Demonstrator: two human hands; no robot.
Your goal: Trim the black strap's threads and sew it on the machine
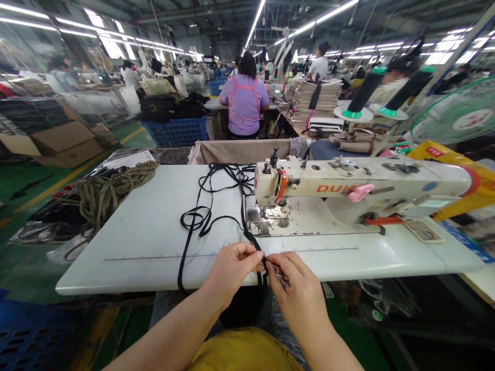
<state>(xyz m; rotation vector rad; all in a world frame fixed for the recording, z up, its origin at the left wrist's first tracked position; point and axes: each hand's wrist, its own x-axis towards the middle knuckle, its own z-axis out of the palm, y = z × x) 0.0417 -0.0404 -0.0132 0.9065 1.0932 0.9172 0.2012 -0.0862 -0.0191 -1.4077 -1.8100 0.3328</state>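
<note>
The bench point(135, 221) carries the machine point(309, 178). The tape point(251, 239) sprawls in loops left of the machine, with strands running over the bench edge on the machine's near side. There the left hand point(234, 265) and right hand point(299, 283) nearly meet, each pinching tape between thumb and fingertips. A light, close pinch should serve best, tape flat and untwisted, slack loops free of snags. Something shiny under the right fingers is too small to identify.
</note>
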